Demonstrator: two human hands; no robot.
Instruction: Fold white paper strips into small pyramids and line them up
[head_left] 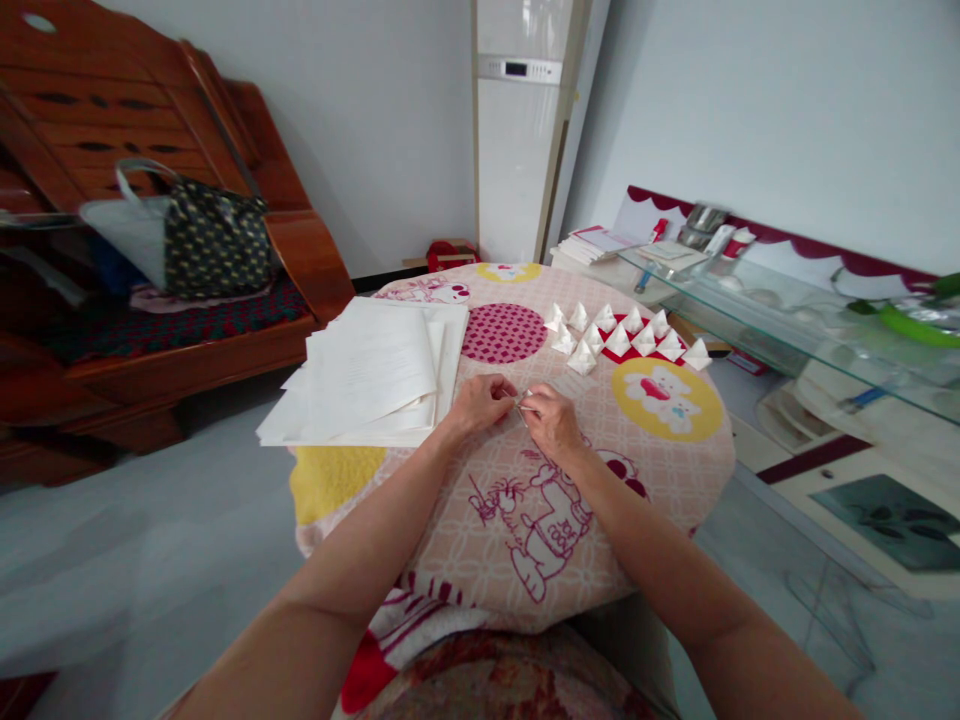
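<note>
My left hand (pixel 480 402) and my right hand (pixel 551 418) meet over the middle of a round table covered with a pink cartoon-print cloth (pixel 525 520). Both pinch a small piece of white paper (pixel 523 400) between their fingertips; most of the piece is hidden by the fingers. A stack of white paper sheets (pixel 371 372) lies just left of my left hand. Several folded white paper shapes (pixel 619 338) stand in rows beyond my right hand.
A wooden bench (pixel 150 330) with a dotted handbag (pixel 202 240) stands at the left. A glass shelf unit (pixel 787 310) with cups and books runs along the right. A tall white air conditioner (pixel 519 130) stands at the back wall.
</note>
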